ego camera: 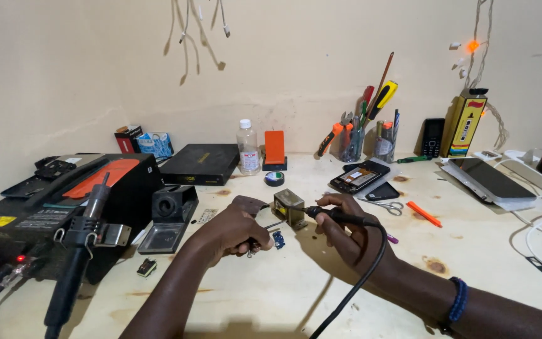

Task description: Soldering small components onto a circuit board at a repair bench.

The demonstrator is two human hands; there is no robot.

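Board: small blue circuit board (pixel 278 239) lies on the counter (pixel 271 295), just below the metal block (pixel 288 206).
Left hand: left hand (pixel 236 229) is closed around tweezers (pixel 270 227), whose tips reach toward the board.
Right hand: right hand (pixel 345 231) grips a black soldering iron (pixel 337 217) like a pen; its tip meets the block, its cable (pixel 359 282) trails toward the viewer.
Position: board sits between both hands, nearer the left.
Cup: tool cup (pixel 350 145) behind holds screwdrivers and pliers, handles up.
Second cup: smaller holder (pixel 384 145) beside it carries pens.
Left side: black rework station (pixel 45 213) with its hot-air handle (pixel 76 251) hung in front.
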